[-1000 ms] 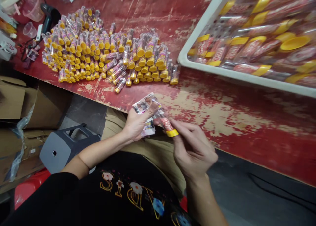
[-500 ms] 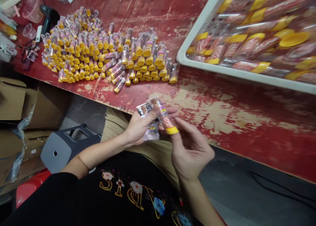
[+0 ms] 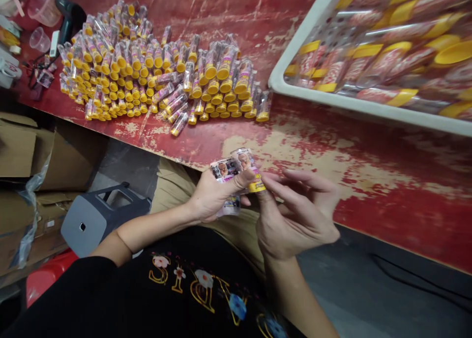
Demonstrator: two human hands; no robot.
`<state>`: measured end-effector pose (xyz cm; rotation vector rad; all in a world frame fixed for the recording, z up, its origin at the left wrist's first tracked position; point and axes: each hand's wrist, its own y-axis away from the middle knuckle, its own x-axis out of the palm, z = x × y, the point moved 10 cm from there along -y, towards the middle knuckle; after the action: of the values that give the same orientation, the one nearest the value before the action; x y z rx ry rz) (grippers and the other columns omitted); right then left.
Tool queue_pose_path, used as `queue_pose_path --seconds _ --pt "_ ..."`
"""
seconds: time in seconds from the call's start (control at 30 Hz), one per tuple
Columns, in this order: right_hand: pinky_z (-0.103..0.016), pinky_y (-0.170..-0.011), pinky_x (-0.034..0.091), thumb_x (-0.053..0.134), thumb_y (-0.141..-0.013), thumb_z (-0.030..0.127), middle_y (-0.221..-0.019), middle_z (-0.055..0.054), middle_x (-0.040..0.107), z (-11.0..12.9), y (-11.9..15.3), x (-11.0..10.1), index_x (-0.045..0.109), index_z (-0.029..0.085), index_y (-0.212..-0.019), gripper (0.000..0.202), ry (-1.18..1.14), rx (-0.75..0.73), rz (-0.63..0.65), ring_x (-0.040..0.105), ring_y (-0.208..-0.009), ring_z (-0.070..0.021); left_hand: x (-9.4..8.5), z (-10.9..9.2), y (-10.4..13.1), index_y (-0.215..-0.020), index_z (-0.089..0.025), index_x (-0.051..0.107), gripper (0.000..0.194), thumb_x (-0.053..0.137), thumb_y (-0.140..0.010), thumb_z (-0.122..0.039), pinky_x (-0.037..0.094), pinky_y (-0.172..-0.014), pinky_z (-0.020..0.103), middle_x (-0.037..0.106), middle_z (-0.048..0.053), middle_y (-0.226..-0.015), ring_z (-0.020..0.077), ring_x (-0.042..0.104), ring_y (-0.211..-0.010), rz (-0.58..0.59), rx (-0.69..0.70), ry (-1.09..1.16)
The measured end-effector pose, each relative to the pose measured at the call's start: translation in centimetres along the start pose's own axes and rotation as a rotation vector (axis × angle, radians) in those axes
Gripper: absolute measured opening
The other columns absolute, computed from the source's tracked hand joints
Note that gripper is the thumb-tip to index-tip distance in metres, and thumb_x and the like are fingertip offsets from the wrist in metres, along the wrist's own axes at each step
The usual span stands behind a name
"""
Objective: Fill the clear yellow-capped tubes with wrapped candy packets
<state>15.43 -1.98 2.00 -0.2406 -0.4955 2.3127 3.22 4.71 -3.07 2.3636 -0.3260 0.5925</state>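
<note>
My left hand (image 3: 212,193) is closed around several small printed labels (image 3: 224,169) that fan out past the thumb. A small tube with a yellow end (image 3: 257,186) also lies in that hand, a picture label (image 3: 244,159) along it; whether the label is on or in the tube I cannot tell. At the yellow end, the thumb and forefinger of my right hand (image 3: 295,215) pinch it, the other fingers loosely curled. Beyond my hands, many similar tubes with yellow caps (image 3: 228,77) are stacked on the red table (image 3: 332,180).
A white tray (image 3: 368,109) of larger yellow-capped tubes (image 3: 383,65) stands at the right. A dark handheld device (image 3: 70,18) and clear plastic cups (image 3: 40,40) lie at the far left. Below the table's edge are a grey stool (image 3: 96,220) and cardboard boxes (image 3: 25,166).
My right hand has shifted slightly right, its fingers more spread. The tube now shows its picture label facing up, with less of its length visible. My left hand keeps its hold.
</note>
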Motion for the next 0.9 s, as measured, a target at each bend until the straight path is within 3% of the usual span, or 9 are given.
queue_pose_path --seconds 0.13,0.27,0.4,0.5,0.6,0.7,0.77,0.83,0.9 --pt "-0.042 -0.078 0.07 0.089 -0.081 0.021 -0.109 -0.006 0.068 -0.6 0.0 0.2 0.085 0.026 -0.095 0.016 0.05 0.034 -0.044 0.076 -0.088 -0.0202 -0.3 0.0 -0.1 -0.085 -0.015 0.068 0.069 0.101 -0.048 -0.062 0.047 -0.052 0.023 0.076 0.007 -0.086 0.0098 0.061 -0.063 -0.015 0.004 0.017" --pt "-0.043 -0.079 0.067 0.089 -0.081 0.02 -0.108 -0.005 0.069 -0.9 0.1 0.9 0.086 0.029 -0.097 0.019 0.052 0.022 -0.027 0.074 -0.088 -0.0197 -0.6 -0.2 -0.4 -0.083 -0.015 0.069 0.065 0.102 -0.05 -0.059 0.048 -0.052 0.021 0.073 0.003 -0.079 0.0098 0.062 -0.062 -0.006 0.008 0.093" --pt "-0.043 -0.078 0.063 0.084 -0.087 0.019 -0.109 -0.006 0.068 -1.3 -1.3 3.5 0.085 0.031 -0.104 0.021 0.021 -0.033 0.065 0.071 -0.091 -0.0204 -2.3 -0.8 -1.4 -0.09 -0.014 0.072 0.05 0.096 -0.07 -0.053 0.05 -0.052 0.021 0.078 0.006 -0.085 0.0099 0.065 -0.058 -0.091 0.003 0.227" --pt "-0.049 -0.09 0.06 0.08 -0.091 0.023 -0.109 -0.008 0.07 -0.9 -4.5 8.3 0.083 0.032 -0.107 0.018 0.064 -0.21 0.155 0.068 -0.104 -0.0255 -5.3 -1.3 -2.0 -0.1 -0.014 0.074 0.032 0.08 -0.091 -0.044 0.057 -0.062 0.025 0.081 0.01 -0.095 0.0161 0.075 -0.069 -0.265 -0.004 0.382" --pt "-0.06 -0.108 0.052 0.076 -0.096 0.034 -0.111 -0.009 0.071 -1.2 -8.4 16.4 0.081 0.029 -0.101 0.009 0.15 -0.351 0.246 0.063 -0.116 -0.0289 -8.1 -2.5 -1.8 -0.105 -0.013 0.074 0.017 0.064 -0.101 -0.026 0.058 -0.069 0.025 0.082 0.012 -0.103 0.0198 0.08 -0.084 -0.389 0.033 0.451" --pt "-0.064 -0.119 0.042 0.064 -0.103 0.036 -0.119 -0.009 0.069 -2.3 -11.2 24.9 0.076 0.021 -0.099 0.019 0.254 -0.353 0.395 0.055 -0.133 -0.031 -9.8 -4.0 -1.1 -0.106 -0.012 0.071 0.022 0.052 -0.107 -0.021 0.057 -0.069 0.023 0.082 0.014 -0.106 0.0193 0.08 -0.092 -0.389 0.102 0.426" --pt "-0.064 -0.119 0.041 0.064 -0.102 0.03 -0.123 -0.009 0.069 -2.8 -12.3 27.4 0.074 0.019 -0.102 0.015 0.312 -0.371 0.478 0.055 -0.136 -0.0318 -10.6 -4.6 -0.7 -0.105 -0.013 0.071 0.021 0.052 -0.108 -0.024 0.058 -0.069 0.024 0.081 0.014 -0.109 0.0191 0.079 -0.093 -0.377 0.13 0.404" --pt "-0.063 -0.116 0.044 0.067 -0.099 0.025 -0.126 -0.01 0.07 -3.2 -13.7 25.8 0.073 0.019 -0.11 0.013 0.368 -0.409 0.477 0.058 -0.133 -0.0316 -11.3 -5.1 -0.5 -0.104 -0.015 0.071 0.017 0.06 -0.106 -0.027 0.06 -0.071 0.024 0.081 0.012 -0.114 0.0187 0.079 -0.096 -0.375 0.154 0.384" --pt "-0.06 -0.114 0.046 0.065 -0.1 0.024 -0.126 -0.012 0.07 -3.8 -16.3 20.3 0.072 0.02 -0.117 0.019 0.417 -0.423 0.365 0.062 -0.129 -0.0319 -11.6 -5.3 -0.6 -0.101 -0.015 0.072 0.013 0.069 -0.101 -0.028 0.06 -0.075 0.023 0.08 0.009 -0.115 0.0172 0.079 -0.097 -0.366 0.172 0.365"
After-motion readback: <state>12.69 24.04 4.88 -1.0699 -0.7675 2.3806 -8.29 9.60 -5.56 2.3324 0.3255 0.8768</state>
